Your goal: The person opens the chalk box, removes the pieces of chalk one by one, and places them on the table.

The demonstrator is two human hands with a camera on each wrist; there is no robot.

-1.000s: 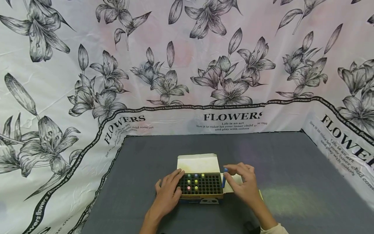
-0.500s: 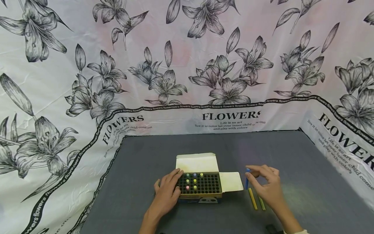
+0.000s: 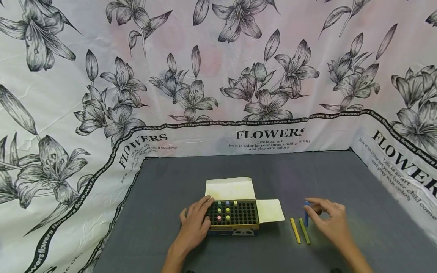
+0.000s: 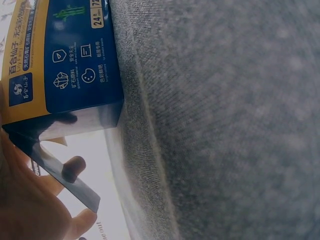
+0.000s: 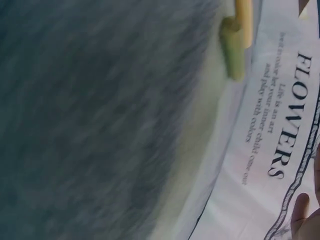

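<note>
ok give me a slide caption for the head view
Left hand rests on an open cardboard chalk box while the right hand pinches a blue chalk stick beside yellow and green sticks.

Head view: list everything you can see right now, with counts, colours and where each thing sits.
Chalk box: one, blue and yellow, open, with a black holed insert, at the near middle of the mat.
Chalks in box: a few, yellow, green, pink and blue, at the insert's left end.
Yellow chalk: one, flat on the mat right of the box.
Green chalk: one, beside the yellow chalk.
Blue chalk: one, pinched in the right hand.
Mat: one, dark grey.
Flower cloth: white with black print, behind and at both sides.
Left hand: rests on the box's left end.
Right hand: right of the loose chalks.
</note>
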